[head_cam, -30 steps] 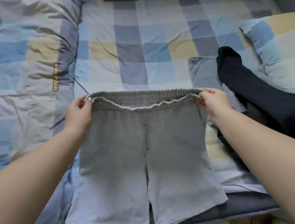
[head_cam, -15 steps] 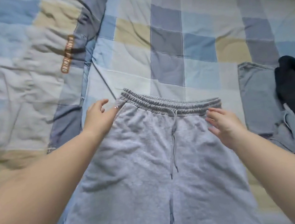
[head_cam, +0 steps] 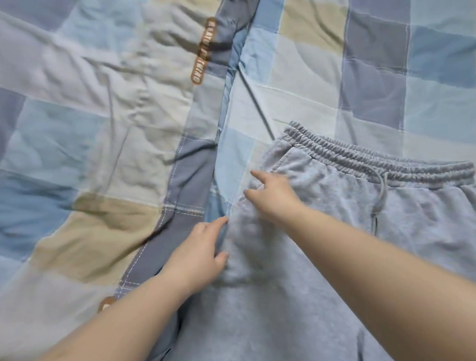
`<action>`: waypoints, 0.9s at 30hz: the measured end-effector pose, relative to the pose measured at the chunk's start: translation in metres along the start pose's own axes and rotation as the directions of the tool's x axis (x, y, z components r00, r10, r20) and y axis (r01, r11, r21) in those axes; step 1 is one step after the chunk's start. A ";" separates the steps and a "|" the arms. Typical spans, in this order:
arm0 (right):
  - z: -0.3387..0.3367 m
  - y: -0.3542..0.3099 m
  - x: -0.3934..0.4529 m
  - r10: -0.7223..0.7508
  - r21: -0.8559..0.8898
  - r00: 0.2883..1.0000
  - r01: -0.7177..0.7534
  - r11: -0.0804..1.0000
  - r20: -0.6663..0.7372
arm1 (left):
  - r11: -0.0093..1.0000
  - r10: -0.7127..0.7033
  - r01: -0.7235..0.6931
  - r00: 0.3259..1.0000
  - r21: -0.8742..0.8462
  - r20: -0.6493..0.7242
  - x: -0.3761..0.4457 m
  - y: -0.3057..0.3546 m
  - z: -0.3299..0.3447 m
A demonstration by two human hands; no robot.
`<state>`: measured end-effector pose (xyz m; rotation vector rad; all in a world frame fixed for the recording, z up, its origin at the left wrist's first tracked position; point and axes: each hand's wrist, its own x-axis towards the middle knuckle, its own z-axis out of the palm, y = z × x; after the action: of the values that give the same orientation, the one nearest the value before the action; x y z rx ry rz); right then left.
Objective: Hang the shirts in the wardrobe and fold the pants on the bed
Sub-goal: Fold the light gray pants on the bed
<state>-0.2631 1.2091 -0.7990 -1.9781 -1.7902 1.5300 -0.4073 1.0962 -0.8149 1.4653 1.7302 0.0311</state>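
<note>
Folding step in hand, early: you have the grey pants laid flat, front up, on the bed, no fold made yet as far as shown. Both your hands sit at the pants' left side edge, just below the waistband. Your left hand lies at that edge with fingers mostly straight, tips touching the fabric; cannot tell if it pinches the edge. Your right hand reaches across the pants, fingers extended, resting on the cloth near the pocket area, gripping nothing visible. Pants' long axis runs from the waistband at upper right down toward you at the bottom of the view, waist pointing away, legs toward the bed's near side; hems are out of view. The drawstring hangs at mid waist. A checked quilt lies bunched just left of the pants. Next move likely: take that left edge and bring it over to the right side, halving lengthwise, leg onto leg.
</note>
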 end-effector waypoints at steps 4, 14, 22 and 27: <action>0.021 -0.005 0.009 0.089 -0.157 0.993 -0.077 0.985 0.072 | 0.977 0.082 -0.105 0.989 0.186 0.125 -0.015 -0.010 0.011; 0.031 0.000 -0.012 0.067 -0.106 0.981 -0.088 0.990 -0.183 | 0.968 0.196 -0.227 0.948 0.103 0.249 -0.068 0.025 0.032; -0.042 0.055 -0.056 0.073 -0.111 0.950 -0.112 0.988 -0.303 | 0.936 0.264 -0.311 0.931 0.167 0.254 -0.101 0.086 0.049; -0.088 0.096 -0.071 0.077 -0.095 0.952 -0.109 0.989 -0.296 | 0.911 0.371 -0.407 0.882 0.070 0.290 -0.102 0.149 0.085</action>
<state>-0.1227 1.1696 -0.7714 -2.2309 -1.7143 1.1049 -0.2414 1.0184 -0.7347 1.8057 1.2150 -0.0678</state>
